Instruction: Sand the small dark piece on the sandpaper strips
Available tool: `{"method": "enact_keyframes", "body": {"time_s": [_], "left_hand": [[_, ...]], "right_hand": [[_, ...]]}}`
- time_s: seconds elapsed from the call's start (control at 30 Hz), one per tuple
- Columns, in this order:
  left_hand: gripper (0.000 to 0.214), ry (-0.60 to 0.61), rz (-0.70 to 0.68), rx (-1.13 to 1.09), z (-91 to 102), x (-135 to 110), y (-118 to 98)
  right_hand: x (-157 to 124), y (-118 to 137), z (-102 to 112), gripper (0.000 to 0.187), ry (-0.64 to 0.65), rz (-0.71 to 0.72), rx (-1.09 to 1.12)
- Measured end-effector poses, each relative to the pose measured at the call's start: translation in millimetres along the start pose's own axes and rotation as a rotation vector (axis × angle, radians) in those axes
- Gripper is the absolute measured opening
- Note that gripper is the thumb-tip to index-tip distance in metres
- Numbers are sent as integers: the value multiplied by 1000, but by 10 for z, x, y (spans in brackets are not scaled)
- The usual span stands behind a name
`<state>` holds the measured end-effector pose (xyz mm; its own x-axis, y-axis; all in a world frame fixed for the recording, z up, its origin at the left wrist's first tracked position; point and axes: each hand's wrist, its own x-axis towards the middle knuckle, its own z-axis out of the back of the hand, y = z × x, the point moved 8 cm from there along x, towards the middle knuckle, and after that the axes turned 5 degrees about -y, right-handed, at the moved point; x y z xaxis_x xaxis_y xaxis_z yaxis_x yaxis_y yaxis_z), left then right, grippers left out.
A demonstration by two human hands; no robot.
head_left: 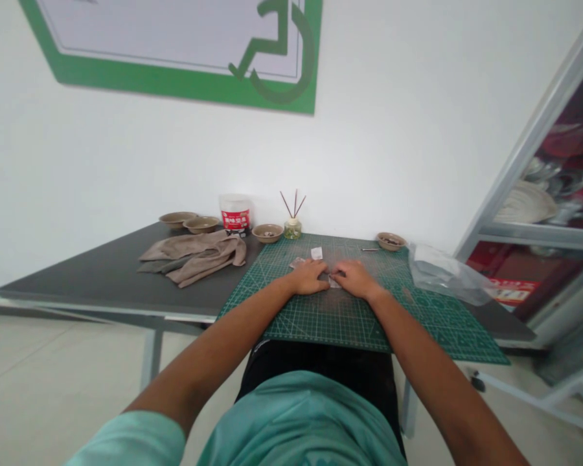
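Over the green cutting mat (pixel 350 323), my left hand (pixel 309 277) and my right hand (pixel 355 279) nearly meet. Between their fingertips lies a small clear plastic bag (pixel 335 283), partly covered by the fingers. My right hand is closed in a pinch on its upper edge. The thumb and fingers of my left hand are curled at its left side, also pinching it; the exact contact is small and blurred. A white paper square (pixel 317 253) lies just beyond my left hand. Another crinkled clear plastic piece (pixel 297 263) shows by its knuckles.
On the left of the dark table (pixel 102 278) are a brown cloth (pixel 199 254), a bowl (pixel 201 224) and a white-and-red tub (pixel 236 217). A reed diffuser (pixel 292 228) stands at the back. Right lie a bowl of small pieces (pixel 391 241) and a large clear bag (pixel 442 275).
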<state>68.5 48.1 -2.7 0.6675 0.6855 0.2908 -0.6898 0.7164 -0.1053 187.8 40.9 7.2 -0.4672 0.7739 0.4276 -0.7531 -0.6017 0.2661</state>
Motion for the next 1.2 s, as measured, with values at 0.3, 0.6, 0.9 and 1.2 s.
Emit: {"method": "enact_keyframes", "body": {"time_s": [0.3, 0.6, 0.9, 1.2], "left_hand": [[40, 1, -1, -1, -13, 11, 1], [40, 1, -2, 2, -1, 4, -10], [39, 10, -3, -5, 11, 2, -13], [42, 14, 12, -17, -9, 3, 3]], "right_hand": [[-121, 57, 29, 24, 54, 71, 38], [-90, -20, 87, 25, 8, 24, 6], [2, -60, 29, 25, -28, -42, -22], [-49, -22, 7, 24, 13, 8, 14]]}}
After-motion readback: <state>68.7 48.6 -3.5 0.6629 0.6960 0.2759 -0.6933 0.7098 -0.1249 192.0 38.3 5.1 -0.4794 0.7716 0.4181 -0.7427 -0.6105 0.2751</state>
